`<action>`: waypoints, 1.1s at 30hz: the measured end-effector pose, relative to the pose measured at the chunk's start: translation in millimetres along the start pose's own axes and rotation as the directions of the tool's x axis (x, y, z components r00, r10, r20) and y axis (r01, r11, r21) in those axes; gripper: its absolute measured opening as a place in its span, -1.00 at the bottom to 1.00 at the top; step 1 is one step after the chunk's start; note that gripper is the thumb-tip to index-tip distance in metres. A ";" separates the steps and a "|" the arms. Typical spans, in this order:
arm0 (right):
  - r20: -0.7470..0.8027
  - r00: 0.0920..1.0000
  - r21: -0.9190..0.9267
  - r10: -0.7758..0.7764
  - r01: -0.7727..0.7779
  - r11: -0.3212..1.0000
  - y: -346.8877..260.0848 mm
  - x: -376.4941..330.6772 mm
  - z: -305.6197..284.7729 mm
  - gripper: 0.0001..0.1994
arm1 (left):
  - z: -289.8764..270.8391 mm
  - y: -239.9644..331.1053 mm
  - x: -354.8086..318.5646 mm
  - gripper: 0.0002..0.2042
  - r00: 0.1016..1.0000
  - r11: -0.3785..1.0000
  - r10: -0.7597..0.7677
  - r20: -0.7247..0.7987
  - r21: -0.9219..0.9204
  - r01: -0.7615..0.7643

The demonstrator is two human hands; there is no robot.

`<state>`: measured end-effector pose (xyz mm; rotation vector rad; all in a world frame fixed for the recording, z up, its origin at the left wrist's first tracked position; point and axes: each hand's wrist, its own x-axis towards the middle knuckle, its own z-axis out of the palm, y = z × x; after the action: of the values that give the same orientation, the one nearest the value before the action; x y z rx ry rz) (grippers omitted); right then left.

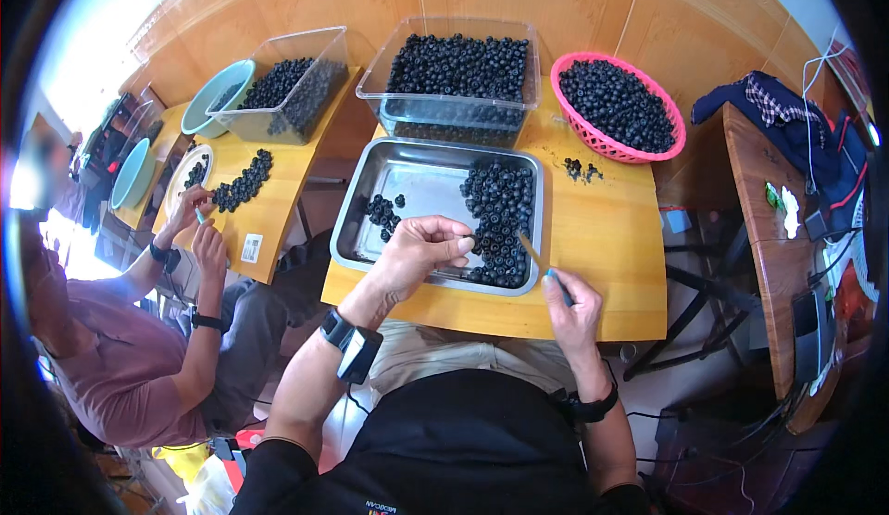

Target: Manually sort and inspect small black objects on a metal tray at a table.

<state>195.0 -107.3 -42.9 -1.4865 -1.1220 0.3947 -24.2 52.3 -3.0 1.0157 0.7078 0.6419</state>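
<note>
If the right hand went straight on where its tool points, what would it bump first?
Probably the dark berries in the metal tray, just ahead of the tool, though depth is unclear.

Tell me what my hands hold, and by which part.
Right hand: a small tool, by its blue handle. Left hand: apparently a dark berry, pinched; which part, I can't tell.

Our yellow wooden table (616,274) carries a rectangular stainless-steel tray (421,182) near the front edge, a clear plastic bin (370,80) behind it, a pink plastic basket (602,140) at right rear and, just before that, a small dark heap (583,170). On the wooden table to our left (278,200) we see another clear bin (245,126), a teal basin (199,107), loose dark berries (243,184) and a white label (251,247).
</note>
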 end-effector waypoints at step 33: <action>-0.048 0.999 0.053 0.017 -0.015 0.998 -5.2 19.3 -11.0 -0.65 | 39.9 -8.1 -46.0 -0.89 0.964 0.891 0.163 0.212 -0.452 -0.051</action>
<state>210.6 -98.8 -28.7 -1.4521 -1.0540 0.3944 -20.2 -6.6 13.8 0.6934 0.2655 0.7195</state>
